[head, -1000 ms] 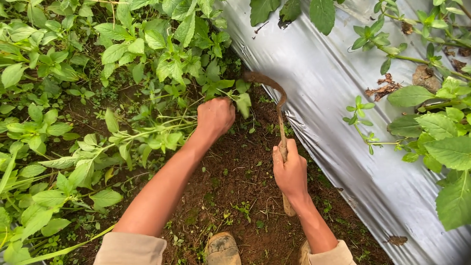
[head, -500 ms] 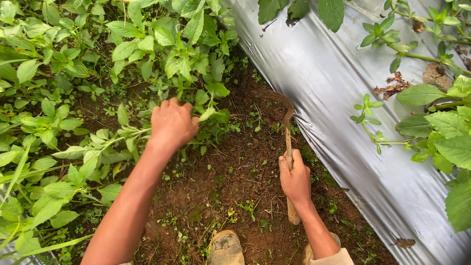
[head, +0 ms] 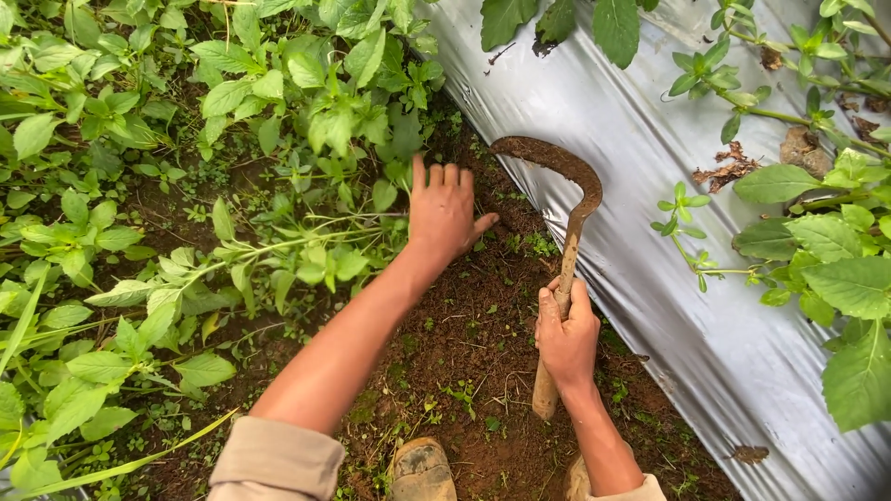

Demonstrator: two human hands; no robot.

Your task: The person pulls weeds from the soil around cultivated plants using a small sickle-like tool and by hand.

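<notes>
Nearest the body, a muddy boot toe (head: 422, 468) rests on bare brown soil (head: 473, 334) between the two forearms. The right hand (head: 566, 336) is wrapped tight around the wooden handle of a sickle (head: 568, 237); the handle's butt points back toward the body, and the rusty curved blade arcs away and leftward above the ground. Ahead and left of it, the left hand (head: 444, 211) lies with fingers spread, holding nothing, pressed into the leafy green weeds (head: 306, 139). To the right of the sickle runs silver plastic mulch sheeting (head: 668, 278).
</notes>
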